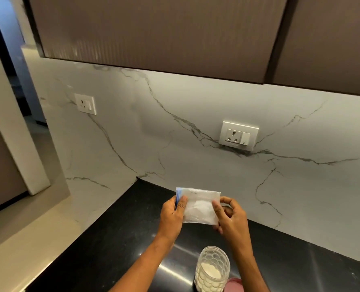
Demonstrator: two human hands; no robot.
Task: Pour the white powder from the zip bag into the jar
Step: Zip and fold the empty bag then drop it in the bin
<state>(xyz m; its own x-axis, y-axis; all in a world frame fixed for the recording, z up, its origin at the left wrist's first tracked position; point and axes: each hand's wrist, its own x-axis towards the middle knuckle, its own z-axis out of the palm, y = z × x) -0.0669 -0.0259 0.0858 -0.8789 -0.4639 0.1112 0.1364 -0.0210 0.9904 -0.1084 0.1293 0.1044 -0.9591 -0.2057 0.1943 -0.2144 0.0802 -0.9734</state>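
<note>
Both hands' fingers (183, 201) pinch the crinkled translucent zip bag (198, 206) above the dimpled jar (212, 268).

Zip bag (198, 205): clear plastic, blue strip at its 9 o'clock edge, white powder (197, 209) inside, held up flat. Jar (212, 268): clear, honeycomb-textured, upright, lid off, partly filled with powder, at 6 o'clock of bag.

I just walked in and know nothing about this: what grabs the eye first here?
Both hands hold a small zip bag of white powder up over the black countertop, the left hand pinching its left edge and the right hand its right edge. Below them, near the bottom edge, stands an open clear jar already holding some white powder, with a pink lid lying beside it.
</note>
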